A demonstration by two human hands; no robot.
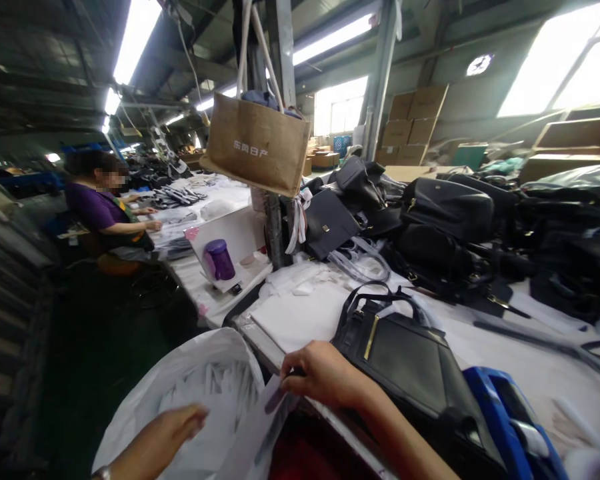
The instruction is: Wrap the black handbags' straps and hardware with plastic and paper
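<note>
My right hand [315, 373] is closed in a pinch at the table edge, thumb against fingers. From its fingertips a pale, plastic-looking strip [250, 427] with a dark grey end hangs down beside the sack. My left hand [177, 427], slightly blurred, hovers over the large white sack [140, 387] with its fingers stretched out and nothing visible in them. Inside the sack lie many whitish strips or wrappers [225, 387]. Just right of my right hand, a black handbag [410, 367] with a gold zip lies on the table. Something dark red [305, 450] shows below the table edge.
A blue tape dispenser [513, 420] stands by the handbag. Black bags [445, 213] are heaped across the table's back. A brown tote [255, 143] hangs from a post. A purple cup [220, 259] stands ahead. Farther left, a person in purple [97, 207] sits at another table.
</note>
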